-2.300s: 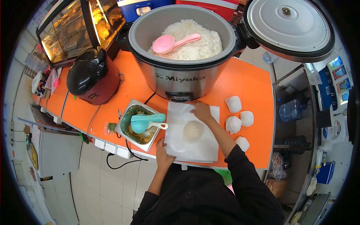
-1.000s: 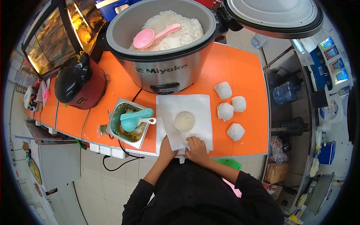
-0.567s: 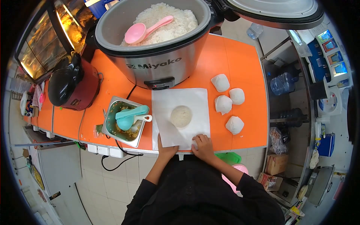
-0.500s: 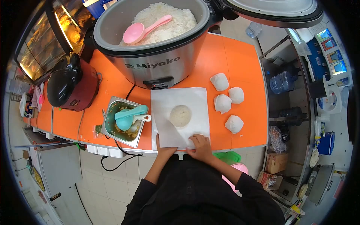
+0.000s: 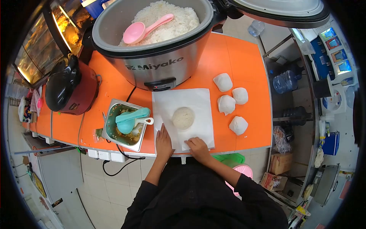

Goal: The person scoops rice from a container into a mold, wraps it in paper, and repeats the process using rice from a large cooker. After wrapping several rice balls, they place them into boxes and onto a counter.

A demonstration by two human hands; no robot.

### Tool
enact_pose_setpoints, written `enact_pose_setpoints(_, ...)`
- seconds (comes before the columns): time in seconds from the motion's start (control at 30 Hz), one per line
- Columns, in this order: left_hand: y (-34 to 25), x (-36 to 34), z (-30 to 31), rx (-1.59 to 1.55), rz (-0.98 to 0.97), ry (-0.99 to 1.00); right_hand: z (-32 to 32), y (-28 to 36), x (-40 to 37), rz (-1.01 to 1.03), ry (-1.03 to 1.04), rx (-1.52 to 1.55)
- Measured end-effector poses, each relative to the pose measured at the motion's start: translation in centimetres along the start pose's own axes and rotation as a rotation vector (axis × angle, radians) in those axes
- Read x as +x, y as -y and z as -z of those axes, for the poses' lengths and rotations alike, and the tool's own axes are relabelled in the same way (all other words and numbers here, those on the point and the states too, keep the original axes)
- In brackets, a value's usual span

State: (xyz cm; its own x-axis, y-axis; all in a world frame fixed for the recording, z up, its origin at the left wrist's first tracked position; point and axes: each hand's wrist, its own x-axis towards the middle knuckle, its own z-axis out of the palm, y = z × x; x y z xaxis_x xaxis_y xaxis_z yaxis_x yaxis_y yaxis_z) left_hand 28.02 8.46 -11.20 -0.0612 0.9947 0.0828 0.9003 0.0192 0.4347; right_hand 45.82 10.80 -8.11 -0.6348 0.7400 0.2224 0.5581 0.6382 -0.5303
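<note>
A round mound of rice (image 5: 183, 118) sits on white wrapping paper (image 5: 198, 100) on the orange table. The paper's lower left part is lifted and folded inward. My left hand (image 5: 164, 144) lies along that left side, fingers stretched out and flat against the paper. My right hand (image 5: 198, 148) is at the paper's lower edge, right of the left hand, its fingers curled and closed on the paper just below the rice. Several paper-wrapped bundles (image 5: 238, 125) rest to the right of the sheet.
A large rice cooker (image 5: 160, 72) full of rice stands behind the paper, a pink ladle (image 5: 134, 33) on the rice. To the left, a metal container (image 5: 110, 126) holds filling, a turquoise scoop (image 5: 126, 123) and a white-handled utensil. A red cooker (image 5: 78, 91) stands farther left.
My left hand has come out from under the paper's fold and moved up, now flat on its left side. My right hand has shifted slightly left along the lower edge.
</note>
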Motion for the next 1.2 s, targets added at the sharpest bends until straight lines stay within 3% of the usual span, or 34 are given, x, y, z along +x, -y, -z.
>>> enact_pose_setpoints(0.17, 2.4, -1.2, -2.6, -0.105, 0.021, 0.031, -0.2, 1.1, -3.5, 0.067, 0.069, 0.022)
enact_pose_setpoints(0.23, 2.5, -1.6, -3.4, -0.097, 0.061, 0.021, -0.4, 0.5, -4.3, 0.226, 0.154, 0.016)
enact_pose_setpoints(0.3, -1.4, 0.2, 1.6, -0.480, 0.296, -0.198, 0.9, 0.3, -4.5, 0.211, 0.139, -0.043)
enact_pose_setpoints(0.33, -0.9, 0.0, 1.9, -0.478, 0.293, -0.201, 1.7, 0.0, -4.9, 0.167, 0.150, -0.104)
enact_pose_setpoints(0.4, 1.2, -1.5, 2.9, 0.065, 0.000, -0.273, 3.6, -1.0, -5.8, 0.123, 0.164, -0.165)
enact_pose_setpoints(0.43, 2.4, -2.1, 3.7, 0.063, 0.001, -0.273, 4.7, -1.5, -6.2, 0.011, 0.178, -0.110)
enact_pose_setpoints(0.5, 3.5, -3.1, 7.4, -0.034, -0.616, 0.299, 6.1, -3.0, -7.2, -0.098, 0.197, -0.053)
enact_pose_setpoints(0.57, 3.3, -3.2, 8.6, -0.115, -0.549, 0.268, 6.7, -5.1, -6.9, -0.317, 0.277, 0.490)
enact_pose_setpoints(0.6, 3.9, -3.5, 7.7, -0.425, -0.343, 0.190, 7.8, -5.2, -5.2, -0.129, 0.150, 0.452)
enact_pose_setpoints(0.63, 4.5, -3.7, 6.7, -0.728, -0.130, 0.107, 7.6, -5.6, -4.7, -0.127, 0.145, 0.449)
enact_pose_setpoints(0.67, 3.6, -3.2, 6.2, -0.779, -0.061, -0.032, 7.0, -6.1, -4.4, -0.371, 0.018, 0.627)
enact_pose_setpoints(0.7, 3.2, -2.8, 5.2, -0.779, -0.066, -0.032, 6.5, -6.3, -3.9, -0.617, -0.116, 0.801)
enact_pose_setpoints(0.77, 2.4, -1.7, 3.3, -0.858, 0.458, -0.103, 5.8, -7.1, -2.1, -0.735, -0.122, 0.797)
enact_pose_setpoints(0.83, 0.7, 0.0, 3.8, -0.758, 0.493, -0.107, 4.8, -7.0, -1.0, -0.849, -0.121, 0.797)
enact_pose_setpoints(0.9, -0.7, 1.2, 4.6, -0.311, 0.511, -0.016, 3.8, -6.7, -0.2, -0.937, -0.142, 0.390)
enact_pose_setpoints(0.93, -0.3, 1.2, 3.9, -0.321, 0.545, -0.003, 3.5, -6.3, -0.2, -0.933, -0.143, 0.390)
enact_pose_setpoints(1.0, -0.3, 0.6, 3.1, -0.307, 0.592, -0.080, 3.6, -5.3, 0.1, -0.730, -0.226, 0.133)
enact_pose_setpoints(1.03, -0.4, 0.0, 2.8, -0.289, 0.638, -0.150, 3.6, -5.2, 0.8, -0.721, -0.225, 0.134)
enact_pose_setpoints(1.07, -0.8, -0.6, 2.4, -0.290, 0.641, -0.162, 4.5, -4.4, 2.7, -0.523, -0.321, -0.052)
enact_pose_setpoints(1.1, -1.8, -1.4, 1.9, -0.107, 0.321, -0.206, 5.0, -4.2, 4.6, -0.321, -0.413, -0.233)
enact_pose_setpoints(1.13, -2.8, -2.6, 1.2, 0.077, 0.002, -0.239, 4.6, -5.2, 6.4, -0.235, -0.268, -0.128)
enact_pose_setpoints(1.17, -3.6, -3.8, 0.3, 0.202, -0.222, -0.184, 3.8, -6.4, 8.4, -0.149, -0.123, -0.025)
enact_pose_setpoints(1.2, -4.6, -4.2, -0.3, 0.248, -0.302, -0.115, 3.1, -7.0, 10.4, -0.094, -0.085, -0.042)
